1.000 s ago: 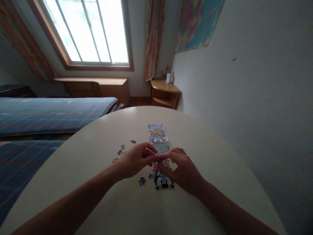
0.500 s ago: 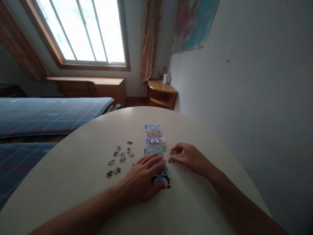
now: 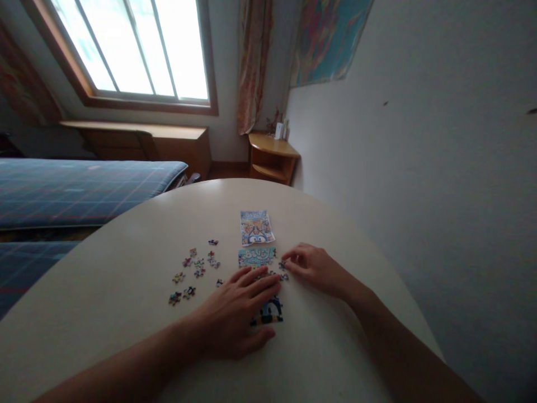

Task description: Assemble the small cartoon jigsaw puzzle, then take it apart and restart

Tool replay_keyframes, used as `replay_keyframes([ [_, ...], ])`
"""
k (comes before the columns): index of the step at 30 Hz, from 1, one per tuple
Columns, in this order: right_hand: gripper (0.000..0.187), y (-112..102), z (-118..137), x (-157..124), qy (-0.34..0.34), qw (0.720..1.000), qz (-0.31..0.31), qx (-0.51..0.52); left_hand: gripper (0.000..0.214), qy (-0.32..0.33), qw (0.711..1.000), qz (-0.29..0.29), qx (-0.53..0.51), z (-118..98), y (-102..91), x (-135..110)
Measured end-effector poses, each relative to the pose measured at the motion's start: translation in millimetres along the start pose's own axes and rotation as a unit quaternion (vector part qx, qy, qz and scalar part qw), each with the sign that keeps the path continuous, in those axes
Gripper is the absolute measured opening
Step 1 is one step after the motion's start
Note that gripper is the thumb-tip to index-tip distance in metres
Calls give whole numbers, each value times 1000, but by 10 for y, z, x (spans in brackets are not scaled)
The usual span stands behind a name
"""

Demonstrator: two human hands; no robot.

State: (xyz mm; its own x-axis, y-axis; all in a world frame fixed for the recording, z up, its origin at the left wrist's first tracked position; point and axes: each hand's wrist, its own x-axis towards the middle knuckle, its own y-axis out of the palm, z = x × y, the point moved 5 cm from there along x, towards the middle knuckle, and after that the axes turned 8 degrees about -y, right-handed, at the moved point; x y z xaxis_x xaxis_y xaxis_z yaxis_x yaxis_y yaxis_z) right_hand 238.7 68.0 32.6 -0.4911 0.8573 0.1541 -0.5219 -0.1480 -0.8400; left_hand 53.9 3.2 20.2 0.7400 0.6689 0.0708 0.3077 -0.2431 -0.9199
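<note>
Near the middle of the round, pale counter (image 3: 210,207), the left hand (image 3: 232,310) lies spread, its fingers long and slightly apart, over a partly joined puzzle (image 3: 272,309); a lettered strip (image 3: 257,257) shows beyond the fingers and a blue printed face shows nearer the person, while the middle is hidden. Just to the right of the puzzle, the right hand (image 3: 309,266) is curled narrow, thumb and forefinger close together at a small edge piece (image 3: 282,264); whether they pinch it or only touch it, I cannot tell. The likeliest trouble is that a sideways push from the left hand could slide the joined part and open its seams, since whatever lies under the palm is out of sight. A piece turned the wrong way and pressed hard could bend its tabs or lift its neighbours, and the left wrist, sweeping back, could scatter the loose pieces (image 3: 199,267) on the left. Counted out, there are two hands, one puzzle, one printed sheet (image 3: 257,229) lying just beyond it, and two small pieces visible at its right edge, including the one at the fingertips. The loose pieces on the left come to roughly ten or a dozen; several touch or overlap, so an exact number cannot be read.
</note>
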Motion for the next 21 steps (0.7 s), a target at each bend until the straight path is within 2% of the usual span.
replay_keyframes([
  [13,11,73,-47,29,6,1000,-2,8,77,4,999,4,50,-41,26,17],
  [21,10,80,-49,33,36,999,-4,-7,76,12,997,-2,74,-31,56,-8],
])
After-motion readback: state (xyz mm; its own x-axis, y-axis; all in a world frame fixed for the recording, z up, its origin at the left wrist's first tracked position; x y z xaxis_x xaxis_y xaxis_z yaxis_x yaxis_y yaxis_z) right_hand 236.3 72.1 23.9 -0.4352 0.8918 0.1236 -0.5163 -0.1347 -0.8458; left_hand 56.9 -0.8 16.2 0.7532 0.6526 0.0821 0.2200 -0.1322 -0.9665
